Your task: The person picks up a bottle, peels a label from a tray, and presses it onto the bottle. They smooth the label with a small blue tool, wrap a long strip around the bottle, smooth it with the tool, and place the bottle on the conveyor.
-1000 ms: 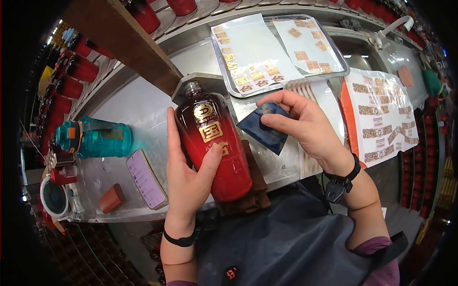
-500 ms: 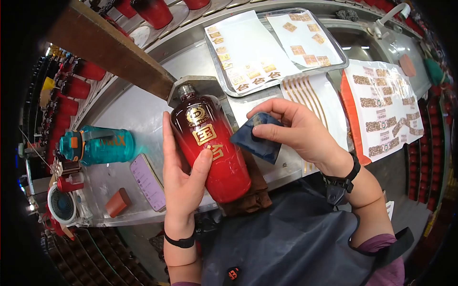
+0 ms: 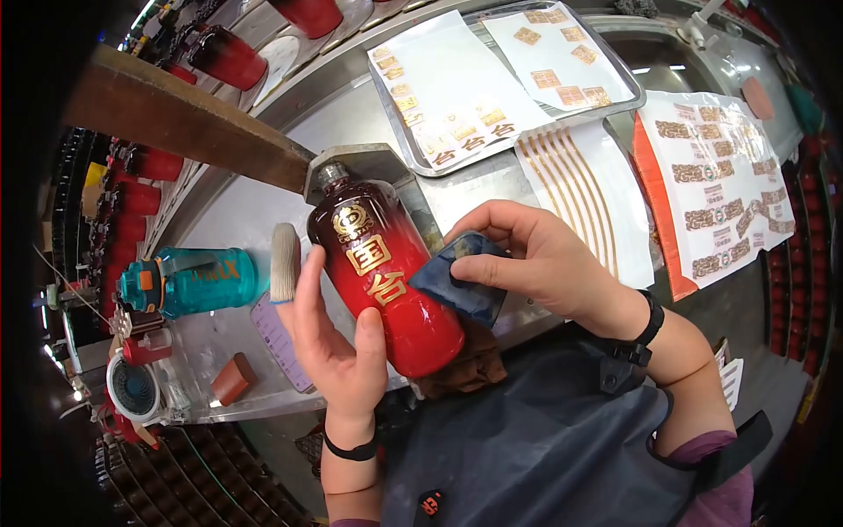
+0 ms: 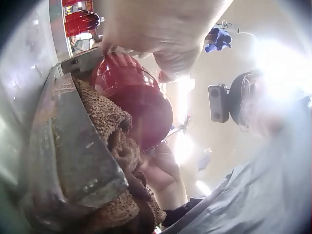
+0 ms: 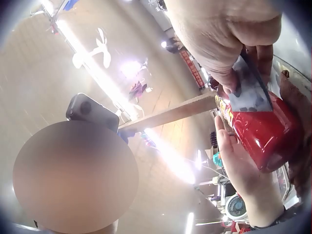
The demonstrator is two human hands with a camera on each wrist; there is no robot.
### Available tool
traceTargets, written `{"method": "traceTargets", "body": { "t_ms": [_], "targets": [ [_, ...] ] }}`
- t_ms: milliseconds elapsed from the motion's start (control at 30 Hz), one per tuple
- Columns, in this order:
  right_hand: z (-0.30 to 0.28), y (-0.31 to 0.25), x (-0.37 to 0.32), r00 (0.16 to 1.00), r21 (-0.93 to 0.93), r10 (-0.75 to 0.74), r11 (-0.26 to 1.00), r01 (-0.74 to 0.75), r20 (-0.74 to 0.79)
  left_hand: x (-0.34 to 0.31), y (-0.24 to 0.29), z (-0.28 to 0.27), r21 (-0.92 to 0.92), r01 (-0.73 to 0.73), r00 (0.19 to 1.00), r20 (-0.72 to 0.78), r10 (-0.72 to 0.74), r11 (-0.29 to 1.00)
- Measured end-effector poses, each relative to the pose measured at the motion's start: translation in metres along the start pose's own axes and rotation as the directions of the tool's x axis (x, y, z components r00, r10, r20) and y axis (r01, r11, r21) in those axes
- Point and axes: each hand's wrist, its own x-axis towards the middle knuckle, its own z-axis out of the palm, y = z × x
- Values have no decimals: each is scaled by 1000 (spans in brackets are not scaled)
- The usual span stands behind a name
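A red bottle (image 3: 399, 303), dark toward the neck and bearing gold emblems and characters, leans on a brown towel (image 3: 465, 364) with its neck at a metal bracket (image 3: 373, 162). Beside its lower left side is my left hand (image 3: 342, 351), fingers extended and thumb near the glass. A pale grey ribbed sleeve (image 3: 284, 263) with a blue edge shows over one of those fingers. Between thumb and fingers my right hand (image 3: 544, 268) pinches a dark blue flat scraper (image 3: 465, 277), whose corner overlaps the bottle's right side by the lower gold character. In the right wrist view, the scraper (image 5: 248, 95) lies close over the red glass.
A wooden beam (image 3: 184, 119) runs to the bracket. Behind are a tray (image 3: 637, 97) with gold decal sheets, a gold-striped sheet (image 3: 571, 198) and another decal sheet (image 3: 720, 189). A teal water bottle (image 3: 206, 281), phone (image 3: 279, 338) and reddish block (image 3: 233, 378) lie to the left.
My left thumb has moved down off the lower gold character, and the left fingers have lifted outward, bringing the grey sleeve into view. The scraper has come closer over the bottle.
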Motion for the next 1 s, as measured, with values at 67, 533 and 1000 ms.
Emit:
{"method": "traceTargets", "body": {
  "t_ms": [67, 533, 1000],
  "targets": [
    [1, 0, 0, 1000, -3, 0, 1000, 0, 6, -2, 2, -4, 139, -66, 998, 0, 66, 988],
    [8, -5, -7, 993, -167, -85, 983, 70, -82, -3, 11, -11, 453, -357, 934, 176, 311, 817],
    [4, 4, -4, 989, -112, -106, 989, 94, -101, -2, 8, -13, 399, -317, 948, 153, 278, 861]
  ]
}}
